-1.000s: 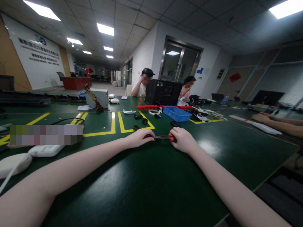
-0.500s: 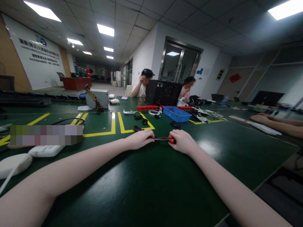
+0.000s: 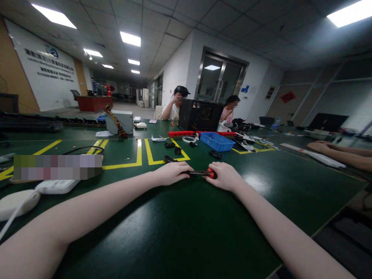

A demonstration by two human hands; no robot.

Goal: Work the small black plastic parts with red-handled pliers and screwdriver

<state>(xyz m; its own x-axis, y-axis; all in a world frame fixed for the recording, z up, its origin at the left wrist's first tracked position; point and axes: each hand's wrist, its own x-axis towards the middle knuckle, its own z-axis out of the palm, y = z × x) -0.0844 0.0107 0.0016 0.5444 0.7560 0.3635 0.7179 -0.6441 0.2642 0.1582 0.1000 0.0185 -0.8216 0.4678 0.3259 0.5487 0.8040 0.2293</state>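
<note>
My right hand (image 3: pixel 226 175) is closed round the red handles of a pair of pliers (image 3: pixel 212 174), whose metal jaws point left. Opposite it, my left hand (image 3: pixel 171 173) pinches a small black part (image 3: pixel 192 174) at the tip of the jaws. My fingers cover most of that part, so its kind is unclear. Just behind my left hand lies a black plastic piece (image 3: pixel 169 159), and another black piece (image 3: pixel 215 154) rests beyond my right hand.
A blue plastic bin (image 3: pixel 217 142) stands on the green table (image 3: pixel 174 232) before a black computer case (image 3: pixel 200 114). To the left are a power supply (image 3: pixel 119 123) with cables and a white power strip (image 3: pixel 59 186). Two people sit opposite; another person's arms (image 3: pixel 340 149) rest at right.
The pliers have turned slightly in my right hand, and their jaws now meet the black part more closely. My left hand has shifted a little; both hands stay in nearly the same place.
</note>
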